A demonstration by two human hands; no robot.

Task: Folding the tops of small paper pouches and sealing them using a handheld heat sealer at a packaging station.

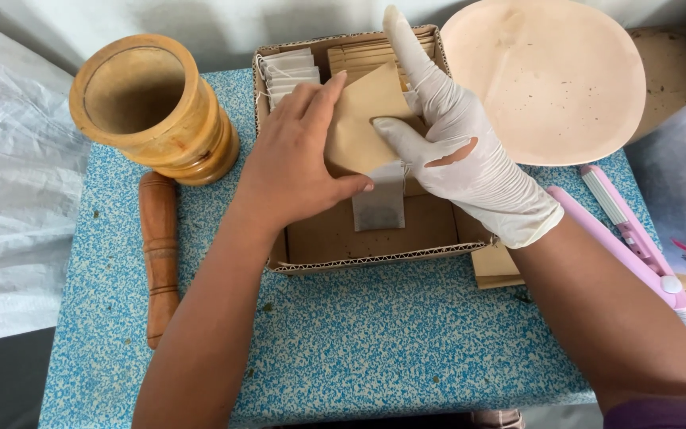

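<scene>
My bare left hand [291,155] and my right hand [458,147], in a white glove, both hold a small brown paper envelope [363,127] over an open cardboard box [359,256]. A tea bag [379,205] with a thin string sticks out of the envelope's lower end. My right thumb presses on the envelope's face and the index finger points up. At the box's back stand white tea bags [287,73] on the left and brown envelopes [363,54] on the right.
A wooden mortar [152,107] stands at the table's back left, its pestle [159,254] lying in front. A pale round plate [549,75] sits back right. A pink clamp-like tool [629,234] and brown paper [495,266] lie right of the box on the blue speckled table [375,342].
</scene>
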